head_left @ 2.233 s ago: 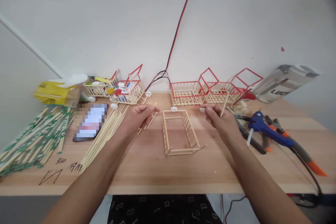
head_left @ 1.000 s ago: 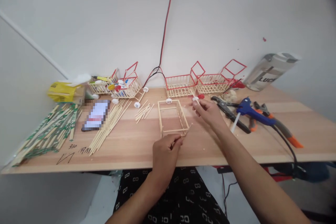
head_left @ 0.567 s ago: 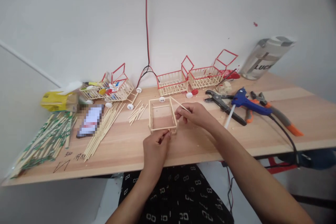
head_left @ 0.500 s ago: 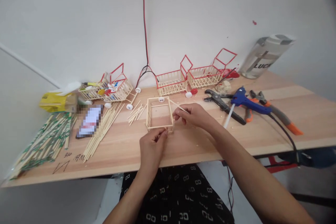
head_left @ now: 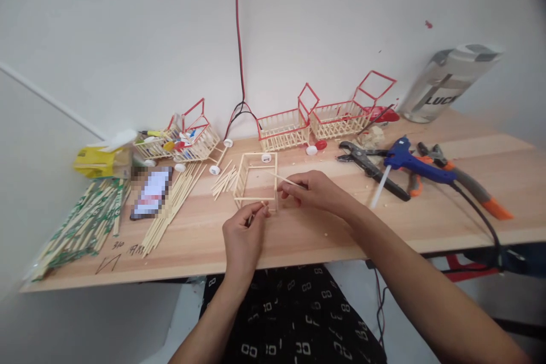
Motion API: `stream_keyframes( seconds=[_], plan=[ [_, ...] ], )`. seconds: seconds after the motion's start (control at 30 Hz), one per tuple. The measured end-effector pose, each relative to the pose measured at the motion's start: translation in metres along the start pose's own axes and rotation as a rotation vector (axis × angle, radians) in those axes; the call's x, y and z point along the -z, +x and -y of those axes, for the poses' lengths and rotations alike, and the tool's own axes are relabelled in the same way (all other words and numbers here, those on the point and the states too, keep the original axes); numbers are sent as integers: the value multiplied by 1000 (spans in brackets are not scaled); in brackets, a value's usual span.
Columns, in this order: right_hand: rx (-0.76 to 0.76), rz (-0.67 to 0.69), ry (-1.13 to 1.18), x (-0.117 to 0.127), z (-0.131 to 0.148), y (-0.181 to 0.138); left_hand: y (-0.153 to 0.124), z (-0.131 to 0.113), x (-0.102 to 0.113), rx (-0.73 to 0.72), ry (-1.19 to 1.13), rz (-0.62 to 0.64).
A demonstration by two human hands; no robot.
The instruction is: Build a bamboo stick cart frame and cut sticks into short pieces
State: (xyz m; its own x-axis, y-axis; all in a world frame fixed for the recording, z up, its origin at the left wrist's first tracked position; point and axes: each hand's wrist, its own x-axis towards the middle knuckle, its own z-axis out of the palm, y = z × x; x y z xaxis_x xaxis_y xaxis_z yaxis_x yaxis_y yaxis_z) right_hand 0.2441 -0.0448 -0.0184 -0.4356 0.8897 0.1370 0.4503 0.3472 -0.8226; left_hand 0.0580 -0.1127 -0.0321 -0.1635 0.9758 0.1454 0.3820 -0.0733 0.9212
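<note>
A small open frame (head_left: 256, 199) built of thin wooden sticks stands on the table in front of me, with slatted uprights along its left side. My left hand (head_left: 246, 230) is at its near edge, thumb and fingertips pinched together; a small pale bit shows between them, too small to name. Just right of the frame, my right hand (head_left: 313, 190) pinches a thin wooden stick (head_left: 286, 180). The stick's far tip points left, over the frame's right side. A round white piece (head_left: 266, 158) shows at the frame's back bar.
Model shopping carts (head_left: 284, 131) with red trim line the wall. Loose sticks (head_left: 177, 205), a phone (head_left: 151, 193) and bagged sticks (head_left: 81, 227) lie left. To the right are black-handled pliers (head_left: 371, 170), a blue glue gun (head_left: 416, 166), orange-grey pliers (head_left: 473, 187) and a bottle (head_left: 447, 82).
The stick in my right hand has moved left, its tip now crossing over the frame's right side. The frame has shifted and turned slightly. The whole view has swung a little left.
</note>
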Motion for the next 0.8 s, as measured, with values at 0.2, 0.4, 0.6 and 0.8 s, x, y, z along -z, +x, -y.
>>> stream_keyframes(
  seconds=[0.2, 0.4, 0.6, 0.8],
  plan=[
    [38, 26, -9, -2, 1, 0, 0, 2, -2, -22, 39, 2],
    [22, 20, -32, -3, 1, 0, 0, 4, -4, -59, 22, 15],
    [21, 22, -9, -3, 1, 0, 1, 6, -4, -77, 28, 9],
    [61, 15, -33, -2, -2, -1, 3, 8, -3, -181, 68, -3]
  ],
)
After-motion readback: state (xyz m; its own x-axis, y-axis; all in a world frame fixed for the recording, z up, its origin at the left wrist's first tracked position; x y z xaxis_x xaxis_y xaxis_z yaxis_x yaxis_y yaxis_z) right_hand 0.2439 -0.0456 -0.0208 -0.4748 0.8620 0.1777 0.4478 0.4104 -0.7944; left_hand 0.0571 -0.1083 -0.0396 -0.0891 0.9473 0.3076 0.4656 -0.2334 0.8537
